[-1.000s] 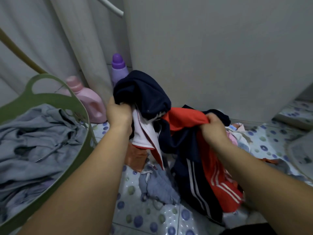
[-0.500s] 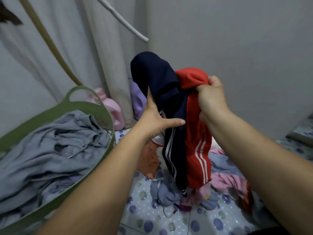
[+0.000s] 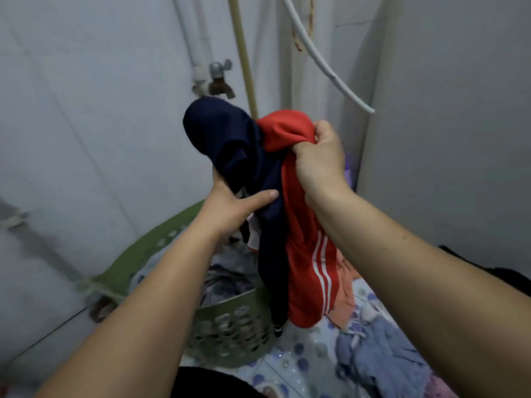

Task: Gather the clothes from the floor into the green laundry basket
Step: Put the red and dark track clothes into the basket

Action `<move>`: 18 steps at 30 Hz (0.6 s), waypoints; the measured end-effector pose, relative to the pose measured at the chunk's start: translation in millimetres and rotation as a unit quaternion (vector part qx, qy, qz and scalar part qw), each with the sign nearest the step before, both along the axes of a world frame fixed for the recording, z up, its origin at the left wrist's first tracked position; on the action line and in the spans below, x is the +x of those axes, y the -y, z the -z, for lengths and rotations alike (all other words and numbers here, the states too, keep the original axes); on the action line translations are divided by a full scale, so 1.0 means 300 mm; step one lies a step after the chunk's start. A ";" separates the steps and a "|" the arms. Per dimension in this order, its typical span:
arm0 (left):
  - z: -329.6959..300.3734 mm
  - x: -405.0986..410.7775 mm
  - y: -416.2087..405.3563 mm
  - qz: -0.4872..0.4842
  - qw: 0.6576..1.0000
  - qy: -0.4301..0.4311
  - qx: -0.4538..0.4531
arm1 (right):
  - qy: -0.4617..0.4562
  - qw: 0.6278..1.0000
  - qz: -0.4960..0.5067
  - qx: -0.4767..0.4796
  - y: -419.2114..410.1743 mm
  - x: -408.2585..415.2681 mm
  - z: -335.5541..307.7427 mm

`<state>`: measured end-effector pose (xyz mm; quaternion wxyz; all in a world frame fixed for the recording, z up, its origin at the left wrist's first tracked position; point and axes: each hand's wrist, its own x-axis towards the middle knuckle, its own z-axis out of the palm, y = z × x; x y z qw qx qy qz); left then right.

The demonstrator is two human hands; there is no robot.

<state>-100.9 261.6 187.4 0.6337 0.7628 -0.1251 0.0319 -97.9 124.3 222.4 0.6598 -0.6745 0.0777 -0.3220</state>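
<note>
Grey wall [image 3: 100, 116]; hands [image 3: 319, 156] gripping clothes [image 3: 301, 239].

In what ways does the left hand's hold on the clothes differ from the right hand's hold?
The left hand grips the navy garment low, from underneath, thumb laid across the cloth; the right hand grips the red garment higher, fist closed around its bunched top. The left hand is above the green laundry basket; the right hand is to the basket's right. Both hold the clothes in the air.
</note>
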 end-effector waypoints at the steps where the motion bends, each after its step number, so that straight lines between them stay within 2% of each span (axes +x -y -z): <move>1: 0.009 0.002 -0.046 -0.017 1.000 -0.021 -0.004 | -0.012 1.000 -0.013 -0.021 -0.043 0.017 0.012; 4: 0.067 0.019 -0.176 -0.124 0.988 -0.089 0.022 | -0.077 0.986 -0.091 -0.120 -0.155 0.057 0.074; 6: 0.121 0.042 -0.253 -0.232 0.961 -0.137 0.055 | -0.147 0.945 -0.186 -0.223 -0.209 0.065 0.132; 8: 0.161 0.059 -0.311 -0.304 0.937 -0.148 0.090 | -0.240 0.853 -0.288 -0.364 -0.252 0.046 0.196; 10: 0.174 0.067 -0.340 -0.290 0.940 -0.118 0.133 | -0.306 0.750 -0.357 -0.465 -0.270 0.028 0.258; 11: 0.174 0.066 -0.337 -0.257 0.947 -0.095 0.170 | -0.313 0.726 -0.373 -0.486 -0.271 0.022 0.279; 12: 0.173 0.063 -0.330 -0.206 0.952 -0.067 0.215 | -0.299 0.728 -0.377 -0.489 -0.267 0.015 0.288; 14: 0.177 0.058 -0.304 -0.077 0.945 -0.036 0.317 | -0.244 0.792 -0.330 -0.452 -0.241 0.014 0.275; 16: 0.187 0.047 -0.263 0.028 0.902 -0.073 0.426 | -0.200 0.850 -0.249 -0.419 -0.176 0.021 0.253; 17: 0.197 0.042 -0.244 0.061 0.871 -0.103 0.477 | -0.188 0.854 -0.222 -0.431 -0.130 0.022 0.243; 18: 0.209 0.045 -0.230 0.080 0.842 -0.125 0.519 | -0.195 0.840 -0.207 -0.462 -0.077 0.024 0.242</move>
